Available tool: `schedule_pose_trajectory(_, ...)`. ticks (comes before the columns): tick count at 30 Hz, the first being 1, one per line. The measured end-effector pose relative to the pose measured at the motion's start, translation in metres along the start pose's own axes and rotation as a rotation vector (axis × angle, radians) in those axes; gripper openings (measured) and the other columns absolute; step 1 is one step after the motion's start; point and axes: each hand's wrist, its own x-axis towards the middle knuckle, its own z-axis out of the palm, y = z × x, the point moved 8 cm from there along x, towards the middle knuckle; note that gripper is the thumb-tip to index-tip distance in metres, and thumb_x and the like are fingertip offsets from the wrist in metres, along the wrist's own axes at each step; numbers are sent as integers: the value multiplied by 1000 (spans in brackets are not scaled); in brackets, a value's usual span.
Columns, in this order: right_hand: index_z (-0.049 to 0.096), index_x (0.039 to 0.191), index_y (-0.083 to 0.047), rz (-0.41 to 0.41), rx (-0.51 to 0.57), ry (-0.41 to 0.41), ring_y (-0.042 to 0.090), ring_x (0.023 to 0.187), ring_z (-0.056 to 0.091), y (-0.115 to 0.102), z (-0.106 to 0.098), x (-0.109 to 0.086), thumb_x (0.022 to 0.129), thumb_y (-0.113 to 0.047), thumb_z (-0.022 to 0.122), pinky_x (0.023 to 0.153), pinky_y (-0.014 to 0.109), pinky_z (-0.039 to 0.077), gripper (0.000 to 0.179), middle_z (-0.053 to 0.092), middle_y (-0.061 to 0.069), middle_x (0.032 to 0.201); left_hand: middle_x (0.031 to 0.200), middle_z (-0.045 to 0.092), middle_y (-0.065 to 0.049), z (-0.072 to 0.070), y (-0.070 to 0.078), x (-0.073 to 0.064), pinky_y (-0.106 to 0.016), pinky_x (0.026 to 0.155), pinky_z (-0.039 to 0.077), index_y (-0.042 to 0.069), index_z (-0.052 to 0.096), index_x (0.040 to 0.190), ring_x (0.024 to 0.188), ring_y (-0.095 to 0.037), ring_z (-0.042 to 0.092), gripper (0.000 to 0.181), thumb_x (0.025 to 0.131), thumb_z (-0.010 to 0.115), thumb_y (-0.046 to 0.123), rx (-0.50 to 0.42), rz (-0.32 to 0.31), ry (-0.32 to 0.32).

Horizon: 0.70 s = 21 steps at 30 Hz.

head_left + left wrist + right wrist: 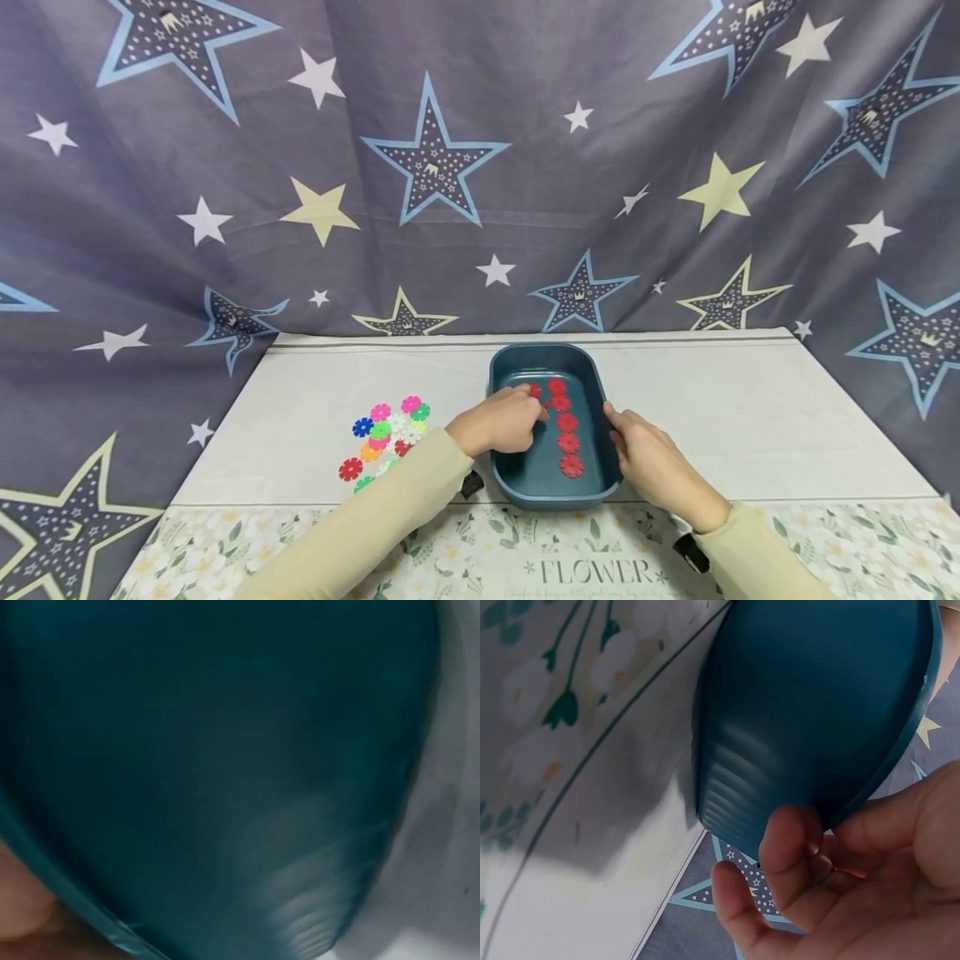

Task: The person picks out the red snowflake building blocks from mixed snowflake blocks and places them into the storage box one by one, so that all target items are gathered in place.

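A dark teal rectangular tub (pixel 525 479) holds a column of red flower-shaped plastic discs (pixel 567 423) along its right half. My left hand (pixel 502 419) reaches over the left rim into the tub, its fingers curled, pinching a small red disc (pixel 546 404) that is mostly hidden by them. Just beyond the fingertips lies another red disc (pixel 535 389). At the tub's right side, my right hand (pixel 648 458) grips the rim between thumb and fingers. In the right wrist view, the curled fingers (pixel 787 855) press against the outer wall.
Left of the tub, a loose pile of multicoloured flower discs (pixel 381 429) lies on the white tabletop (pixel 720 408), partly behind the left forearm. A floral strip (pixel 480 550) runs along the front edge. A star-patterned curtain (pixel 450 167) hangs behind.
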Motion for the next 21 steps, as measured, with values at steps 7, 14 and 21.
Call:
schedule_pose_trajectory(7,53,127,11,1,4,3,11,60,43,-1,-1,0,89,2,58,55,30,40,39,53,5,78,108,66,0,-4,-4,3,-26,88,43,11,71,109,100,-16,54,30,86,56,3,-32,6,37)
schedule_pose_trajectory(14,53,127,11,9,7,5,11,60,42,1,0,0,89,2,58,55,29,39,39,53,5,77,75,61,0,-13,-6,3,-32,74,43,14,71,89,76,-17,50,14,83,60,6,66,-43,124)
schedule_pose_trajectory(21,53,127,11,10,6,4,11,60,43,0,-1,0,89,2,58,55,30,40,39,54,5,78,103,64,1,-3,-4,5,-33,82,44,17,52,131,97,-19,54,42,90,56,9,41,-80,12)
